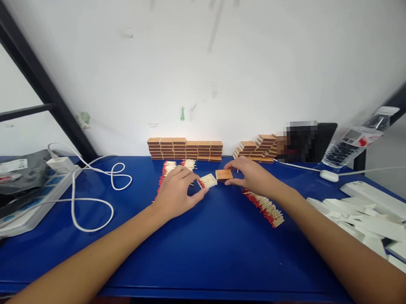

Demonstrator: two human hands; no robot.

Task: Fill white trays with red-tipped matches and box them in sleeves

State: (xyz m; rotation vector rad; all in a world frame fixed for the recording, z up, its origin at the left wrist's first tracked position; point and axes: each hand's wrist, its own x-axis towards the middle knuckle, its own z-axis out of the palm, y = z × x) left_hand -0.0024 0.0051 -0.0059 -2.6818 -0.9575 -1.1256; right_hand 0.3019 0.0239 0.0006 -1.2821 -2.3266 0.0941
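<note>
Between thumb and fingers my left hand [178, 192] grips a small white matchbox tray [207, 182] with red-tipped matches lying in it. My right hand [247, 173] is closed on an orange-brown matchbox sleeve [223, 175] by its right side. Tray and sleeve are close together, end towards end, over the middle of the desk. Loose matches [164, 175] lie in a row behind and beside my left hand, partly hidden by it. Another row of matches [264, 206] spreads below my right wrist.
Stacked matchboxes [186, 149] stand along the wall, with a second, slanting stack [256, 148] further right. A plastic bottle [359, 138] leans at the right, above white trays [371, 225]. White cables [90, 197] and a power strip [40, 206] lie at the left on the blue desk [181, 260].
</note>
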